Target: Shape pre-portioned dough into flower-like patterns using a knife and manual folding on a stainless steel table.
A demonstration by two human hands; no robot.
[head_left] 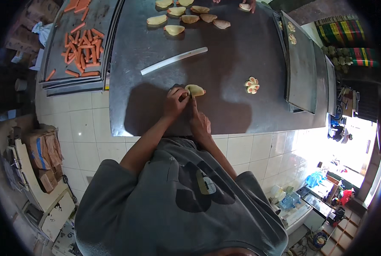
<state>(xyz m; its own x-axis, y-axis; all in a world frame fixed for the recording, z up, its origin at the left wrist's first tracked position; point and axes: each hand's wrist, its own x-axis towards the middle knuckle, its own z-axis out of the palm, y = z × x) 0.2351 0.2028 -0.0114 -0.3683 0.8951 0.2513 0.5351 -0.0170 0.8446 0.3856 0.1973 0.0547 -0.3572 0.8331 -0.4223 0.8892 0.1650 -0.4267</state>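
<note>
A dough-wrapped sausage (197, 90) lies on the dark metal table (165, 117) near its front edge. My left hand (176, 100) is closed on its left end, fingers bent. My right hand (200, 123) comes up from below with the index finger stretched to the dough's lower side. A thin dark sliver shows at that fingertip; I cannot make out what it is. To the right sits a flower-shaped piece of dough (252, 85) with orange sausage slices. Beyond my hands lies a slightly bent white strip (174, 61).
Several dough-wrapped sausages (174, 30) lie at the far side. Another person's hand (252, 4) touches a dough piece (244, 7) there. Stacked trays at left carry many sausages (86, 49). More stacked trays (300, 70) rest at the right edge, with dough flowers (291, 38).
</note>
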